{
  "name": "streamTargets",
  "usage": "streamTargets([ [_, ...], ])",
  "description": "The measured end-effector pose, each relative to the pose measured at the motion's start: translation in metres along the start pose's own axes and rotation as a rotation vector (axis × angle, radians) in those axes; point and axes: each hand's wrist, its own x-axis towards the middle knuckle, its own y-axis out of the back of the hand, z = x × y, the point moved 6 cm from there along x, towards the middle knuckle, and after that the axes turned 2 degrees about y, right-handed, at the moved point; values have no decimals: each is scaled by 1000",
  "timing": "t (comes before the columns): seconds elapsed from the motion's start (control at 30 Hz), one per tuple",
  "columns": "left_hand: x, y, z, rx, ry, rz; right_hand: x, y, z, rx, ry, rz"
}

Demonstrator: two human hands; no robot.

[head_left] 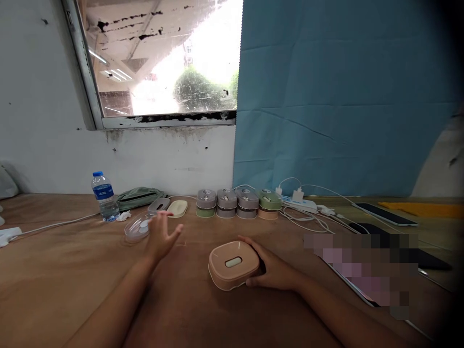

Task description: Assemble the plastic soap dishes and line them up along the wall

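My right hand [271, 268] is wrapped around the right side of a peach-coloured plastic box [224, 270] with rounded corners. In the middle of the box's top is a pale oval inset [233, 262]. My left hand [160, 237] is raised over the table with its fingers apart and nothing in it. Just beyond its fingers lies a clear plastic cover [135, 228] with a white round spot. A grey oval piece [158, 205] and a cream oval piece [178, 209] lie behind that cover, near the wall.
Several stacked two-tone boxes [226, 203] line the wall. A water bottle [105, 197] and a green pouch [136, 197] stand to the left. On the right are a power strip [299, 204] with tangled white cables, a dark phone [384, 214] and a blurred-out device [357, 275].
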Motion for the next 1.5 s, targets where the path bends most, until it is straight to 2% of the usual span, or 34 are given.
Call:
streamTargets([
  [0.17, -40, -53, 73, -514, -150, -644, 4, 0, 1, 45, 24, 159],
  [0.23, -53, -60, 87, -608, -170, -801, 4, 1, -2, 60, 27, 181],
  [0.27, -57, -61, 90, -619, -168, -831, 3, 1, -4, 57, 30, 181],
  [0.47, -54, -62, 80, -659, -46, -786, 2, 1, -14, 42, 57, 209],
  [0.67, -53, -65, 80, -922, -30, -861, 3, -4, -13, 135, 58, 227],
  [0.87, -53, -63, 81, -1013, -44, -856, 2, -4, -17, 139, 70, 214],
  [1.03, -54, -59, 77, -987, -79, -817, -1, -6, -27, 122, 70, 188],
  [1.23, -52, -48, 75, -911, -182, -743, -5, -9, -38, 74, 100, 237],
  [1.5, -55, -48, 76, -905, -221, -780, -7, -9, -35, 99, 97, 248],
])
